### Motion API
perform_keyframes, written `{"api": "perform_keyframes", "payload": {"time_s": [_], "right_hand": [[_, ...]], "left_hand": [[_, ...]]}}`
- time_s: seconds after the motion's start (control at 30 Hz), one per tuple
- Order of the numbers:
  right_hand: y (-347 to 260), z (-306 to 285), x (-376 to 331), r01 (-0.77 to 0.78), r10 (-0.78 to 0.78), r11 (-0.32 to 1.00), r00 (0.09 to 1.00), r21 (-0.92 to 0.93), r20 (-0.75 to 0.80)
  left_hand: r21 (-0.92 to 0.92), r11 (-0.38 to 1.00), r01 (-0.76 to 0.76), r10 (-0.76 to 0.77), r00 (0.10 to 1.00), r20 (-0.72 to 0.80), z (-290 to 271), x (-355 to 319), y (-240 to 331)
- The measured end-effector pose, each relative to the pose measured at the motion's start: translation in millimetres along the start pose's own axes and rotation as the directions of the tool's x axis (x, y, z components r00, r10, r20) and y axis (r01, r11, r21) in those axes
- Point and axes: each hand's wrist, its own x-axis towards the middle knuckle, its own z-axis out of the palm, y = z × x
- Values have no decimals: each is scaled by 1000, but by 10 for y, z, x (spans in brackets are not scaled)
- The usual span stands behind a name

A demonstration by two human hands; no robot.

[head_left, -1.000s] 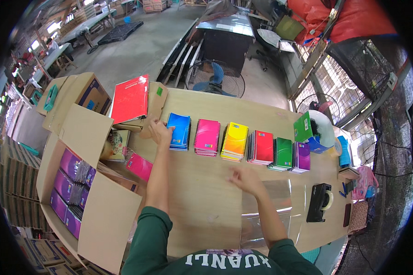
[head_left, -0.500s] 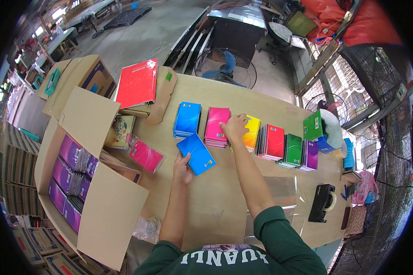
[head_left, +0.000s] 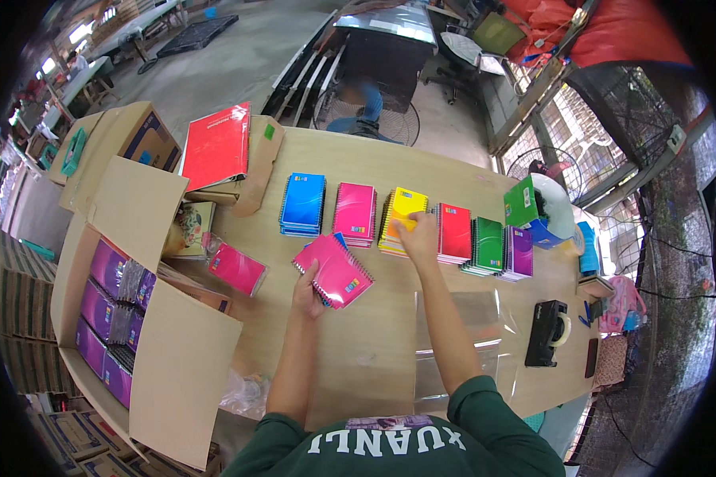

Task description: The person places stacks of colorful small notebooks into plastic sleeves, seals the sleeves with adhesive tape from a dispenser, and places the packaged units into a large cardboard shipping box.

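Note:
My left hand (head_left: 307,292) is closed on a small stack held above the table: a pink spiral notebook (head_left: 336,274) lies over a blue one, whose edges peek out. At the yellow notebook stack (head_left: 406,203), my right hand (head_left: 418,238) reaches over the lower right corner, its thumb and fingers closed on the top notebook. Other spiral notebook piles stand in the same row: a blue stack (head_left: 303,203) and a pink stack (head_left: 356,211) to the left, then a red stack (head_left: 453,229), a green stack (head_left: 487,244) and a purple stack (head_left: 519,252) to the right.
At left, an open carton (head_left: 187,374) holds wrapped purple notebooks. A wrapped pink notebook (head_left: 237,269) lies beside it. Clear plastic sleeves (head_left: 457,381) and a black tape dispenser (head_left: 546,334) are on the right. A large red notebook (head_left: 215,147) rests on a box behind.
A pink notebook now covers the blue one in my left hand. My right hand has shifted from the pink stack to the yellow one. The whole view has shifted slightly.

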Motion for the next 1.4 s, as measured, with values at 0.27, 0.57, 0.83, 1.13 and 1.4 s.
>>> {"api": "perform_keyframes", "payload": {"time_s": [0.27,0.57,0.83,1.13,1.4], "right_hand": [[-140,109,334,-59,28,923,996,-381,-85],[-154,642,390,193,-108,681,981,-706,163],[-662,-831,-303,680,-489,725,616,-104,618],[200,-1223,-816,753,-739,641,556,145,380],[639,-402,45,60,19,750,993,-659,113]], "left_hand": [[135,990,46,-44,999,-21,-54,15,-231],[274,961,-44,51,998,-21,27,-2,-365],[156,980,122,-137,987,84,-70,-82,-433],[283,796,535,-588,794,154,124,-296,-772],[352,879,321,-340,940,-8,363,-97,-1136]]}}
